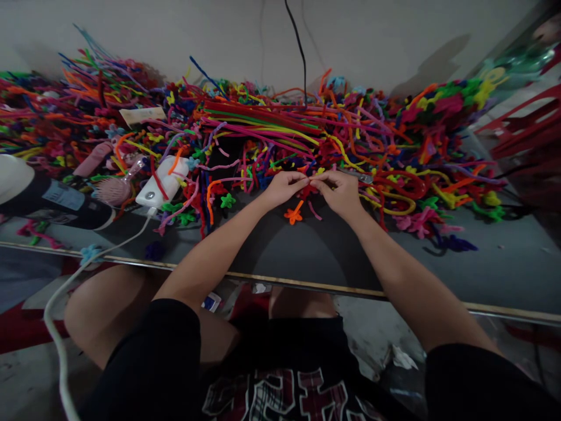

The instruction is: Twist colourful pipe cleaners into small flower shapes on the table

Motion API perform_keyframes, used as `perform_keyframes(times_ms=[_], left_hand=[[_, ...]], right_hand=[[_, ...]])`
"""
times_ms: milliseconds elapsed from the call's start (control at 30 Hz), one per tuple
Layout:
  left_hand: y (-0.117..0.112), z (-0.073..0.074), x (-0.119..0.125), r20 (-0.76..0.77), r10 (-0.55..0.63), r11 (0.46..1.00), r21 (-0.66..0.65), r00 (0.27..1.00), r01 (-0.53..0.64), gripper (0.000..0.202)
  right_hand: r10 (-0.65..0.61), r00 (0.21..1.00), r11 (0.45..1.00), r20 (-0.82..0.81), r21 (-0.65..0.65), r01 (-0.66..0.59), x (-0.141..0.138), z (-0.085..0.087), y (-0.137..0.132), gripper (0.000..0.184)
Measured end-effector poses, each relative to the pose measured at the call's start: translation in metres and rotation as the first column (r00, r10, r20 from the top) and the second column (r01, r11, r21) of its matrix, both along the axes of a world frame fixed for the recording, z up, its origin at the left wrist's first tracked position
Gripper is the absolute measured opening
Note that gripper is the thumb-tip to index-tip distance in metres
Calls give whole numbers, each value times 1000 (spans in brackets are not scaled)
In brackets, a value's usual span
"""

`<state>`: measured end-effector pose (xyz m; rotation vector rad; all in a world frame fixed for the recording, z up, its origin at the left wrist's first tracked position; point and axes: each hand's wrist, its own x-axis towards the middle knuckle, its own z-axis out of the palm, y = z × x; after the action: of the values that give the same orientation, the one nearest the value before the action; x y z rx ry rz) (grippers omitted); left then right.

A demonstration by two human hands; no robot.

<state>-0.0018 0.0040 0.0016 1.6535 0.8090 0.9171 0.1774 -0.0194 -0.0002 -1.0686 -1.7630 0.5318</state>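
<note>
My left hand (286, 188) and my right hand (338, 190) meet fingertip to fingertip above the front of the pile. Both are closed in a pinch on a small red pipe cleaner (310, 180), mostly hidden by the fingers. Just below them, an orange pipe-cleaner flower (293, 216) with a short stem lies on the dark tabletop (324, 257). A green pipe-cleaner flower (228, 201) rests to the left of my left hand. Behind my hands runs a bundle of long straight pipe cleaners (263, 121) in red, green, yellow and pink.
Heaps of coloured pipe cleaners (52, 128) line the wall. To the left are a dark tumbler (56, 199) on its side, a pink hairbrush (114, 188) and a white device (160, 184) with a cable (99, 255). A black cord (299, 44) hangs down the wall.
</note>
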Motion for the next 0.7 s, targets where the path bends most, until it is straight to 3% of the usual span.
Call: perform_keyframes(times_ms=[533,700], left_hand=[[-1,0,0,31,-51,998,-24,998,52,32],[0,-3,0,46,-3,996,-88,999,7,22]], right_hand=[[23,999,1000,35,6,-24,1,0,1,18],[-47,999,997,-6,56,47,-2,1,-1,18]])
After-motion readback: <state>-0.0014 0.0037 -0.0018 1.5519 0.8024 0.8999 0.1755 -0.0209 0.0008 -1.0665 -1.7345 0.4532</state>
